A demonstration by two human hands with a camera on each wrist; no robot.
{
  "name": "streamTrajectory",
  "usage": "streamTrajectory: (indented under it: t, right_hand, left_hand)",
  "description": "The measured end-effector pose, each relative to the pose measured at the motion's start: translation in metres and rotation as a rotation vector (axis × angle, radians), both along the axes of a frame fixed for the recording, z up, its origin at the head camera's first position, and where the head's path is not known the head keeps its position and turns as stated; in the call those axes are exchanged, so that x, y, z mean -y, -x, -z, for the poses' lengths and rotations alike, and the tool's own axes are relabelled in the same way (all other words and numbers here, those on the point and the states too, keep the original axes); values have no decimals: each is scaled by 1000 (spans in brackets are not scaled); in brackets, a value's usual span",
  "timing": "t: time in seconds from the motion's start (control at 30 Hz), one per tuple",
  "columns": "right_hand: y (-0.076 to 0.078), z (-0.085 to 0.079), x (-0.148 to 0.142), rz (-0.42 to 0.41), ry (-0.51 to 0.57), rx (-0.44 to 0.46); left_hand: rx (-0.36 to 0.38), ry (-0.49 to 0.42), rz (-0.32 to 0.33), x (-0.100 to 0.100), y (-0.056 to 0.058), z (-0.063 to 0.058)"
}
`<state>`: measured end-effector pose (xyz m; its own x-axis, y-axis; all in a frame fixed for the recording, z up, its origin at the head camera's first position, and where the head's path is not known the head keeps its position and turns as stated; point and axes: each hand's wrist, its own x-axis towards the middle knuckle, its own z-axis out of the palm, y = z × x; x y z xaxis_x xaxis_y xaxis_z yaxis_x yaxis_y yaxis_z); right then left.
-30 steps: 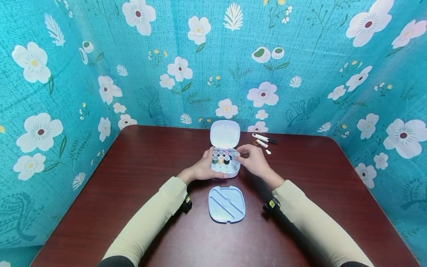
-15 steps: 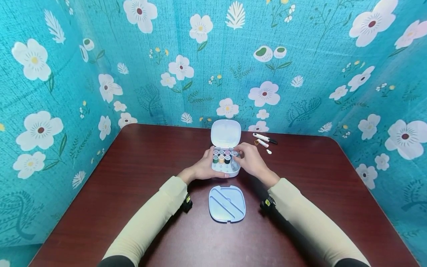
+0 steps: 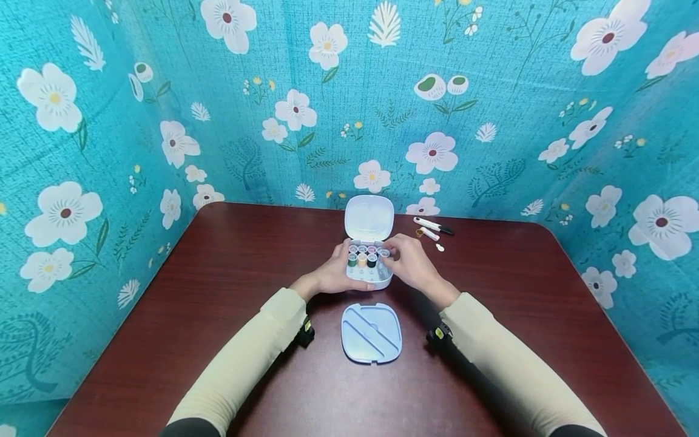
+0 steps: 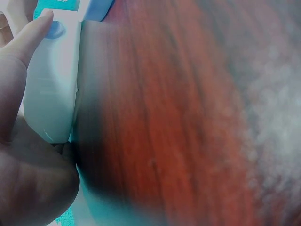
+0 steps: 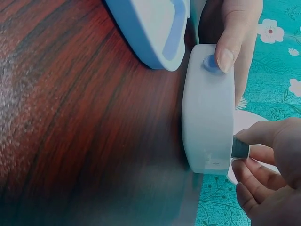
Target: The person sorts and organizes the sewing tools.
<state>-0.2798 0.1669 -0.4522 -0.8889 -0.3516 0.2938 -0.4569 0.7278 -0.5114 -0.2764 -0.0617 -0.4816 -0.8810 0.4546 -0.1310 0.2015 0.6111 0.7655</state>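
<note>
A small white sewing box (image 3: 377, 283) stands on the table with its lid (image 3: 369, 217) raised. Several thread spools (image 3: 362, 261), among them green, cream and black ones, sit upright in rows inside it. My left hand (image 3: 331, 274) grips the box from the left, its thumb along the front by a blue button (image 5: 212, 64). At the back right corner, my right hand (image 3: 413, 262) pinches a dark grey-green thread spool (image 5: 241, 147) between thumb and fingers. That spool's lower end is hidden behind the box wall in the right wrist view.
In front of the box lies a light blue panel (image 3: 371, 334) with diagonal ridges. Behind my right hand are a white-and-black pen-shaped tool (image 3: 433, 226), a small white stick-like item (image 3: 429, 234) and a tiny white piece (image 3: 440, 247). A flowered curtain (image 3: 295, 152) hangs behind the table.
My right hand has shifted slightly left with the spool, over the box's back right corner, and has barely moved in the last half second. The left hand stays on the box.
</note>
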Motion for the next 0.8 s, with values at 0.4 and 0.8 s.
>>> streamTrajectory:
  t: [0.4,0.8]
  right_hand:
    - [2,4,4,-43,-107,-21]
    - [4,4,5,-46,-222,-79]
  left_hand:
    - [5,-12,-5,1,-3,0]
    - [-7,-12,3,0,0,0]
